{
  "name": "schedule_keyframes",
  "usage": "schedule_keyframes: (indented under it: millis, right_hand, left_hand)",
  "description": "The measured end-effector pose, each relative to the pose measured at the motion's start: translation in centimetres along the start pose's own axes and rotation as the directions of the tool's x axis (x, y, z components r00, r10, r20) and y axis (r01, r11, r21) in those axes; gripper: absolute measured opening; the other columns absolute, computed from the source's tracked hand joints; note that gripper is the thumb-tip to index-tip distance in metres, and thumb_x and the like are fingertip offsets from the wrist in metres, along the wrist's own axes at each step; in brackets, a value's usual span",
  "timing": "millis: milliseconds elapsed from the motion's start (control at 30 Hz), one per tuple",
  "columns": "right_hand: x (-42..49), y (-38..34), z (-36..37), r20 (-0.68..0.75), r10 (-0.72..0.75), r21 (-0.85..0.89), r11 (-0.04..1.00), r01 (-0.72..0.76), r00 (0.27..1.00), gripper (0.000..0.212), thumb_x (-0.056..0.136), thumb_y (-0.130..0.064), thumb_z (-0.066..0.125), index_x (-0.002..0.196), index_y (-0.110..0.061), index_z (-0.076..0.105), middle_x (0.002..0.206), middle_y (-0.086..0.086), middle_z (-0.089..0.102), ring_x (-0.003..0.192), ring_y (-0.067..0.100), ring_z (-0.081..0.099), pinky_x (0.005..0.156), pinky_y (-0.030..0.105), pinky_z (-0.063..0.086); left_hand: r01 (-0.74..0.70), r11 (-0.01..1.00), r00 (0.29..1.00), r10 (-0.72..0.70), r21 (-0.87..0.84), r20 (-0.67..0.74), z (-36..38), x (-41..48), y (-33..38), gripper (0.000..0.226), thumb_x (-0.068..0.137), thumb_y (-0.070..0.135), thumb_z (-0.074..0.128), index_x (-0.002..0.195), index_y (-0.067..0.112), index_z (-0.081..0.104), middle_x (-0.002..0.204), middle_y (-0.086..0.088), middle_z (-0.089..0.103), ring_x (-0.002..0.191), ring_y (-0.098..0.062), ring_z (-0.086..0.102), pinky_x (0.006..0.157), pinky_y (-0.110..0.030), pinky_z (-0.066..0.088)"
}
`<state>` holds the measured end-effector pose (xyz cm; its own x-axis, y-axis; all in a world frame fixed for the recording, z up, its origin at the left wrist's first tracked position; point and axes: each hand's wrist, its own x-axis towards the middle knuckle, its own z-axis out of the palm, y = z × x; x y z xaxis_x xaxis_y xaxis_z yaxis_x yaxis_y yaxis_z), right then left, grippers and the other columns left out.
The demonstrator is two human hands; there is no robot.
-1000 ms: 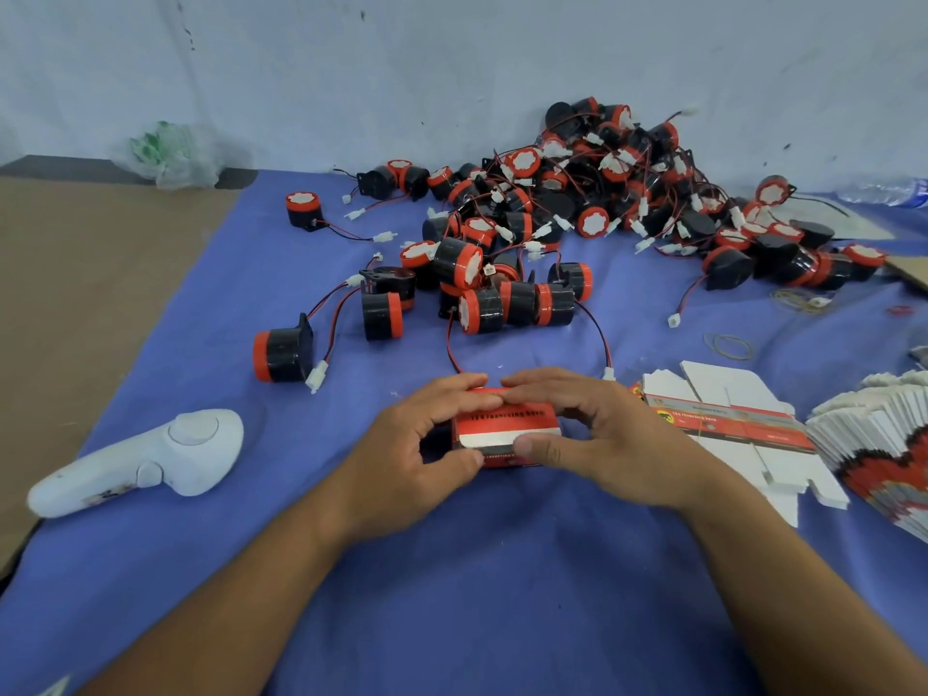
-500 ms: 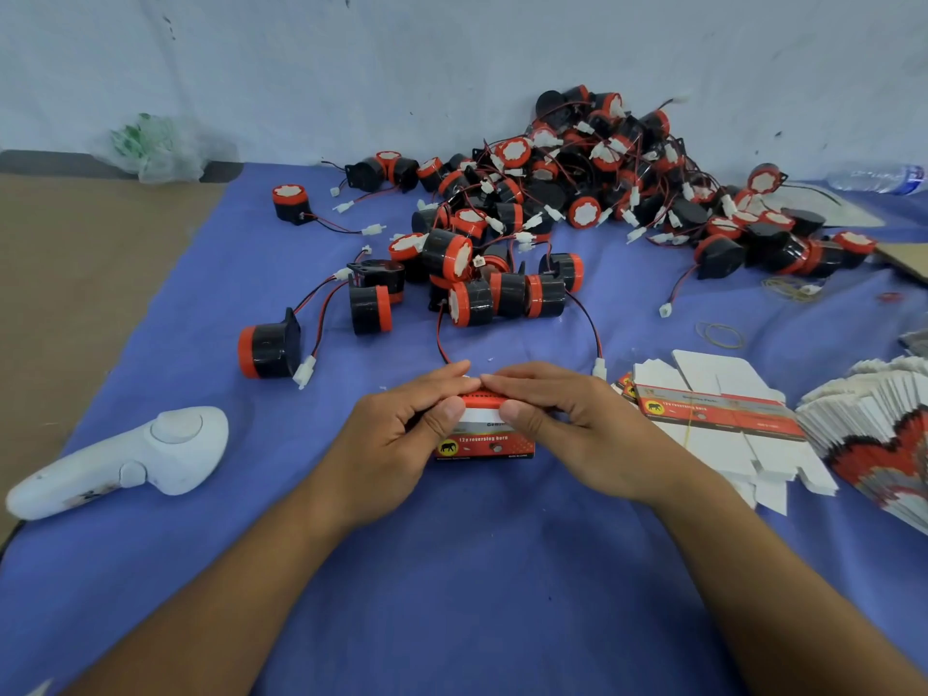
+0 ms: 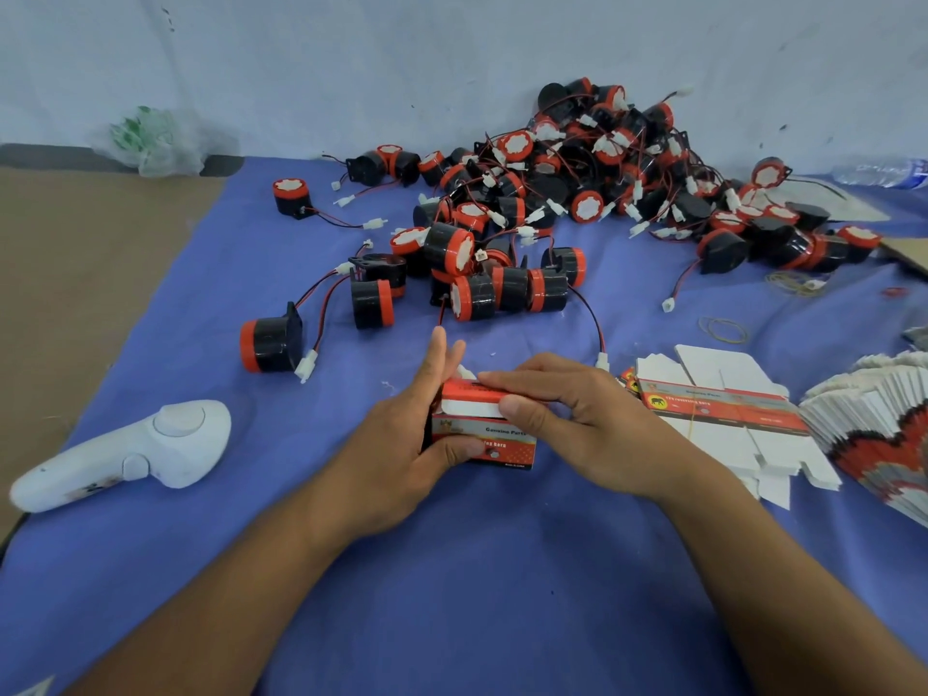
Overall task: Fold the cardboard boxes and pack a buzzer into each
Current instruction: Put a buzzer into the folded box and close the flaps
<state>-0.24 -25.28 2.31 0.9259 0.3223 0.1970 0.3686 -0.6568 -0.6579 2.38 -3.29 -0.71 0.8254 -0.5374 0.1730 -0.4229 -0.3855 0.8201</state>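
Note:
A small red and white cardboard box (image 3: pixel 504 437) stands on the blue cloth (image 3: pixel 452 570) at the middle. My left hand (image 3: pixel 412 444) grips its left side, thumb on the printed front, fingers stretched up behind it. My right hand (image 3: pixel 572 424) pinches the box's red top flap (image 3: pixel 472 394), which is bent over a white inner panel. A big heap of black and orange buzzers (image 3: pixel 577 193) with red-black wires lies beyond. Flat unfolded boxes (image 3: pixel 723 409) lie to the right of my right hand. What is inside the held box is hidden.
A white handheld controller (image 3: pixel 130 452) lies at the left. A thick stack of flat box blanks (image 3: pixel 874 439) sits at the right edge. Loose rubber bands (image 3: pixel 723 329) lie right of the heap. Brown cardboard (image 3: pixel 75 273) covers the left; a wall stands behind.
The box has been turned upright so its printed front faces me. My left fingers have straightened behind it, and my right hand has pulled the top flap over.

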Motion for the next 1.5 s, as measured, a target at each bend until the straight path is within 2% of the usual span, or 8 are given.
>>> schedule_keyframes:
  millis: [167,400,600,733,1033,1133,1400,1500]
  right_hand:
    - [0.0,-0.1,1.0,0.016,-0.039,-0.024,0.999,0.039,0.999,0.037,0.101,-0.030,0.054,0.137,-0.028,0.060,0.122,-0.005,0.054,0.100,0.012,0.058,0.085,0.023,0.047]
    - [0.1,0.1,1.1,-0.065,-0.105,-0.075,0.992,0.100,0.992,0.037,0.103,-0.029,0.053,0.138,-0.019,0.061,0.121,-0.003,0.063,0.109,0.010,0.061,0.090,0.034,0.051]
    - [0.2,-0.1,1.0,-0.052,-0.106,-0.070,0.992,0.103,0.993,0.036,0.104,-0.028,0.052,0.137,-0.019,0.061,0.119,-0.002,0.064,0.107,0.010,0.061,0.090,0.032,0.050]
    - [0.2,-0.4,1.0,-0.059,-0.160,-0.166,0.975,0.149,0.985,0.034,0.102,-0.026,0.054,0.133,-0.017,0.064,0.130,0.000,0.064,0.121,0.004,0.050,0.111,0.029,0.035]
    - [0.4,-0.8,1.4,-0.009,-0.295,-0.247,0.927,0.283,0.956,0.036,0.101,-0.023,0.053,0.130,-0.007,0.066,0.134,0.008,0.063,0.120,0.020,0.058,0.102,0.027,0.043]
    - [0.3,-0.5,1.2,0.053,-0.239,-0.244,0.938,0.245,0.970,0.039,0.102,-0.023,0.052,0.139,-0.012,0.059,0.147,0.007,0.053,0.133,0.022,0.051,0.113,0.025,0.036]
    - [0.2,-0.4,1.6,0.170,-0.165,-0.321,0.923,0.212,0.972,0.057,0.104,-0.044,0.040,0.153,-0.017,0.037,0.165,0.002,0.020,0.153,0.011,0.009,0.125,0.028,0.008]
    - [0.0,0.1,2.0,0.159,-0.173,-0.245,0.947,0.209,0.972,0.052,0.104,-0.034,0.044,0.153,-0.015,0.038,0.166,0.002,0.018,0.153,0.015,0.013,0.125,0.035,0.015]
  left_hand:
    - [-0.013,0.998,1.000,0.014,0.067,-0.006,0.1,0.0,-0.5,0.096,0.090,0.021,0.071,0.154,0.035,0.000,0.149,0.032,0.029,0.126,0.022,0.035,0.098,-0.001,0.030]
    - [-0.010,0.995,0.998,0.004,-0.097,-0.067,-0.6,0.4,0.0,0.050,0.093,0.037,0.044,0.143,0.030,0.041,0.148,0.017,0.043,0.134,0.013,0.036,0.112,-0.014,0.030]
    - [-0.002,0.996,0.997,-0.006,-0.090,-0.083,-0.7,0.5,-0.2,0.045,0.096,0.037,0.041,0.139,0.028,0.049,0.145,0.018,0.047,0.132,0.010,0.041,0.112,-0.022,0.036]
    - [-0.020,0.998,0.998,0.017,-0.055,-0.067,-0.9,0.4,-0.2,0.050,0.095,0.038,0.040,0.140,0.020,0.052,0.146,0.018,0.046,0.134,0.008,0.040,0.113,-0.027,0.037]
    - [-0.384,0.733,0.856,0.511,0.561,-0.082,-2.2,0.1,0.0,0.031,0.074,-0.012,0.070,0.105,-0.006,0.073,0.112,-0.018,0.070,0.100,-0.033,0.070,0.085,-0.038,0.057]
    - [-0.394,0.704,0.861,0.508,0.591,-0.031,-2.4,0.1,0.3,0.035,0.070,-0.015,0.075,0.104,-0.006,0.073,0.111,-0.018,0.071,0.098,-0.034,0.071,0.077,-0.047,0.060]
    - [-0.331,0.776,0.926,0.377,0.537,0.025,-2.3,-0.5,0.0,0.028,0.083,0.020,0.074,0.102,-0.001,0.073,0.131,-0.012,0.063,0.130,-0.030,0.052,0.107,-0.036,0.044]
    - [-0.297,0.834,0.949,0.313,0.466,0.045,-2.0,-0.3,-0.1,0.020,0.087,0.014,0.073,0.098,-0.001,0.065,0.140,-0.011,0.055,0.136,-0.027,0.046,0.109,-0.030,0.039]
